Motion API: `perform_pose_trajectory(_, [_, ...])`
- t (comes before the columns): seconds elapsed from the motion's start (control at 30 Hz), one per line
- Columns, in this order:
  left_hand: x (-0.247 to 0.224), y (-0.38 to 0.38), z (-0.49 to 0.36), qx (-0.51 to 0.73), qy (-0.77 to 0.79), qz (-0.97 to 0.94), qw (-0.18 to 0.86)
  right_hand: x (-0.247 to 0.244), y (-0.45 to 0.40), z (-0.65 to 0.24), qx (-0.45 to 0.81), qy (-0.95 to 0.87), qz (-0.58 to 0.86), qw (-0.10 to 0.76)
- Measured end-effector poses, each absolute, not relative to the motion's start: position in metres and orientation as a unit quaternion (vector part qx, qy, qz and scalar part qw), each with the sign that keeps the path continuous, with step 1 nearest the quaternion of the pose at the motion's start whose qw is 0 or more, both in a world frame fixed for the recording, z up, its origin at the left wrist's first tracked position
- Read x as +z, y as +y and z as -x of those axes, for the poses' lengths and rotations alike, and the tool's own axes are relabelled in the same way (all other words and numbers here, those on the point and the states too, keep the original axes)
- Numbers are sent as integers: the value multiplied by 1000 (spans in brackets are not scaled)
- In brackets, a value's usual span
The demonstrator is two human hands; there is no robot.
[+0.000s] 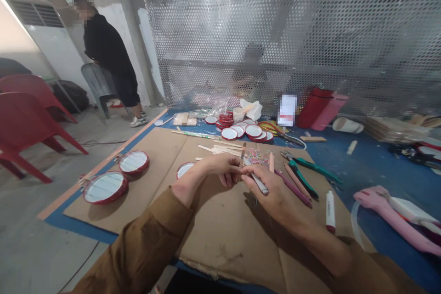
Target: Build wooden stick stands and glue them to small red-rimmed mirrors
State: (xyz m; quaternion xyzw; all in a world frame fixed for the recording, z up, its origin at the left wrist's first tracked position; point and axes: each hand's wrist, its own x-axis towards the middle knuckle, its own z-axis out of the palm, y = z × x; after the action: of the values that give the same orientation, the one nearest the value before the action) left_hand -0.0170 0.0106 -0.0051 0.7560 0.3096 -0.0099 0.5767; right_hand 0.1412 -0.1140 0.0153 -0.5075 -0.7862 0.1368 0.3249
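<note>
My left hand [225, 166] is closed, its fingertips pinched around a thin wooden craft stick [244, 149] whose upper end looks brown. Right against it, my right hand [270, 190] grips a whitish marker [261, 184]; the marker's tip is hidden among the fingers. Both hands are above a cardboard sheet [213, 234]. Just beyond them lie pale craft sticks [227, 148] and a small heap of coloured bits [258, 156]. Partly behind my left forearm is a white disc with a red rim [184, 170].
Two red-rimmed round pieces [106, 187] sit at left. Green-handled pliers [299, 177], a red-capped marker [330, 211] and a pink tool [389, 213] lie at right. Red-rimmed discs [253, 130] are piled before a perforated metal screen [213, 46]. A person [106, 46] stands at far left.
</note>
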Motion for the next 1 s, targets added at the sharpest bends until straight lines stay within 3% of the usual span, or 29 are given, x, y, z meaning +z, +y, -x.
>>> perform_pose_trajectory(1.0, [-2, 9, 17, -9, 313, -756, 574, 16, -114, -139, 149, -781, 510, 328])
